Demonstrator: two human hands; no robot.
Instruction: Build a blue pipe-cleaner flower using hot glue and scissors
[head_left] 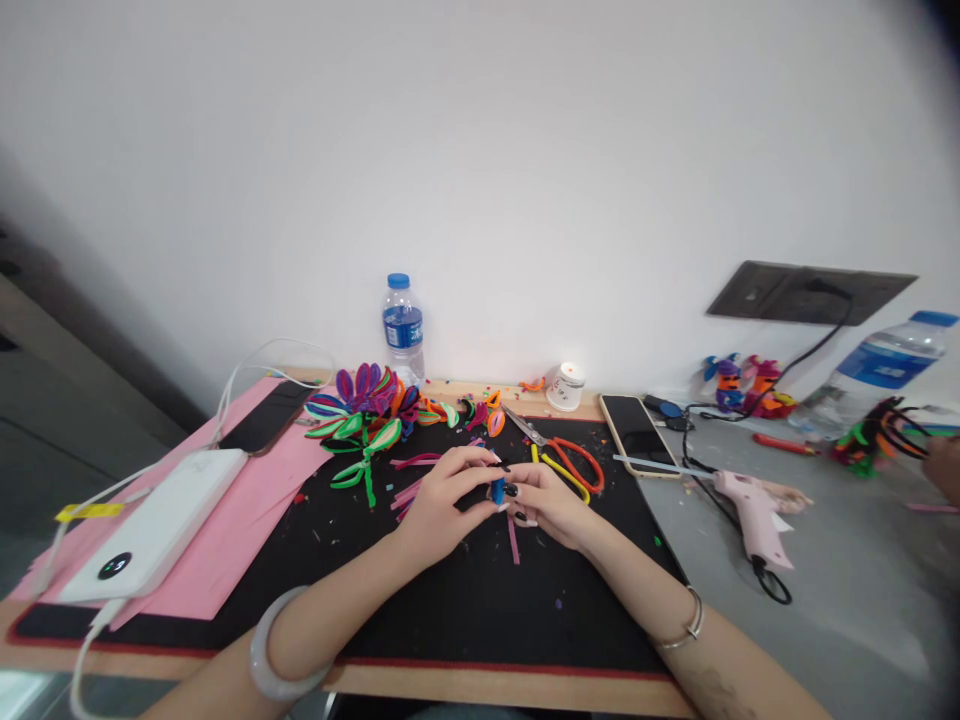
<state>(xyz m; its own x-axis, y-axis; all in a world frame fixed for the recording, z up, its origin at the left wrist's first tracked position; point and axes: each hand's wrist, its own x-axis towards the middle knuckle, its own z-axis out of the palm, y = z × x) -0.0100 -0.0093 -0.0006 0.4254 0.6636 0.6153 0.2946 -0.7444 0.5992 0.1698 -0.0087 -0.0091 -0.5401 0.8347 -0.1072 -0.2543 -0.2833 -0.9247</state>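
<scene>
Both my hands meet over the middle of a black mat (465, 610). My left hand (442, 505) and my right hand (547, 505) pinch a small blue piece (498, 490) between their fingertips, fingers curled round it. Pink pipe-cleaner strips (514, 540) lie on the mat just under and left of my hands. A flower made of purple, green and orange loops (367, 410) lies behind my left hand. Scissors with orange and yellow handles (566, 460) rest right behind my right hand.
A white power bank (161, 530) with cables sits on pink paper (247, 490) at left, by a dark phone (266, 418). Another phone (637, 432), a pink glue gun (754, 510), two water bottles (403, 330), a small white jar (566, 387) and colourful figures (746, 385) stand toward the wall. Another person's hand (946, 465) shows at the right edge.
</scene>
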